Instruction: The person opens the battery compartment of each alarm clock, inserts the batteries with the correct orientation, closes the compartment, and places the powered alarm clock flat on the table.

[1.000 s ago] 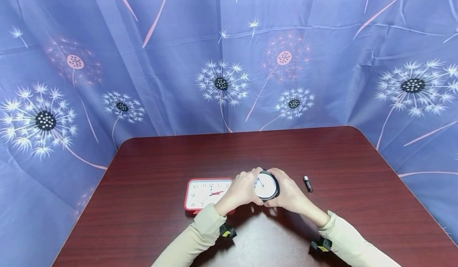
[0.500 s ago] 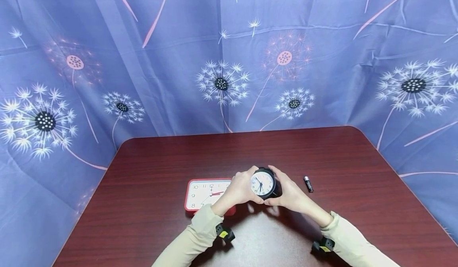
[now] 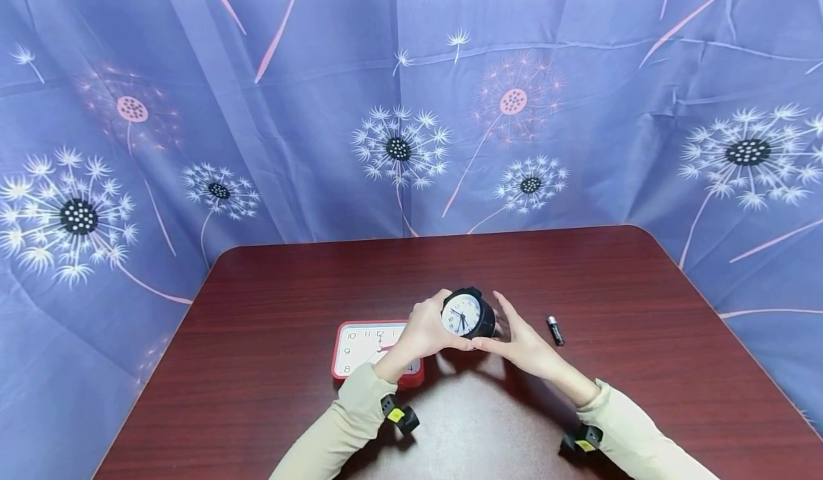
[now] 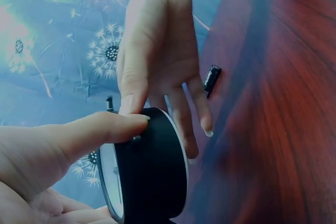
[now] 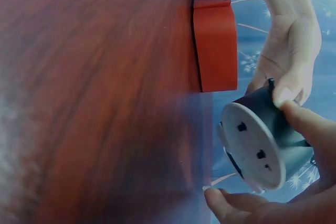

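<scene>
While blue curtain [image 3: 308, 151] backs the reddish surface [image 3: 302, 280], left fingers [image 3: 436, 303] grip a black clock [image 3: 461, 313]. Right fingers [image 4: 181, 111] spread, perhaps touching it.

Pale cream sleeves [image 3: 347, 421]; black wrist cameras [image 3: 408, 421], each with yellow patch [image 3: 395, 415].

I see creased blue-violet fabric [image 3: 308, 144] hung behind and on both sides of the counter [image 3: 257, 301], white and pink dandelion print [image 3: 398, 149]. Countertop's dark reddish wood grain, far corners rounded. Pale glare [image 3: 476, 430] front-middle.
</scene>
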Demonstrator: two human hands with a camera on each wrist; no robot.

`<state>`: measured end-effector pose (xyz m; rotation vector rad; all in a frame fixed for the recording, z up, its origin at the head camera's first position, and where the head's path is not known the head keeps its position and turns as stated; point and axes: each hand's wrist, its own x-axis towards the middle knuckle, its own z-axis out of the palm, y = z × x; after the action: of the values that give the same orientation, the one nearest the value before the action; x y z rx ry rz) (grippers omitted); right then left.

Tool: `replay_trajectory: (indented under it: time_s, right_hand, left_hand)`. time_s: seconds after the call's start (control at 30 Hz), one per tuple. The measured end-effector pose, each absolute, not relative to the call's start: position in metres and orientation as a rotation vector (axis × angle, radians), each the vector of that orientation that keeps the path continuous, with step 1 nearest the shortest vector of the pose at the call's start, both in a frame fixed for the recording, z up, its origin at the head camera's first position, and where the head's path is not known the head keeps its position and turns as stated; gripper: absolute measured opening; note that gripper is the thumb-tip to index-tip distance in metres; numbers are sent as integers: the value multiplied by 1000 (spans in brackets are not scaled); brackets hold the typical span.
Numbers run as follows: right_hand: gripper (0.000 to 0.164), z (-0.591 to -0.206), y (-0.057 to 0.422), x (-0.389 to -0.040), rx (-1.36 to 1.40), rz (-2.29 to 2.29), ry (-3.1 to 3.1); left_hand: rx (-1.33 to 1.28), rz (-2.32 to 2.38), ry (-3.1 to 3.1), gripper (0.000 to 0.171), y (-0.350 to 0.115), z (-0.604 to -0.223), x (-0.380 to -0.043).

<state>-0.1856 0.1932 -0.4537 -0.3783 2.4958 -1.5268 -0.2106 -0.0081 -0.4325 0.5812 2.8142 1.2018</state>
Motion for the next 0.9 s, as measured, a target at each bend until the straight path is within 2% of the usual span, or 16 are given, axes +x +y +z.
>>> replay_trajectory:
  time_s: [0.23, 0.33, 0.9]
  right_hand:
    - [68, -462, 192, -186, -484, -1604, 2411]
    - [61, -464, 191, -186, -525, -1632, 2353]
    - [63, -465, 190, -186, -565, -1856, 1832]
  left_hand:
    - [510, 1310, 2753, 68, -8, -431, -213]
    - [497, 1349, 2722, 66, -8, -430, -214]
    - [476, 1618, 2339, 62, -7, -434, -214]
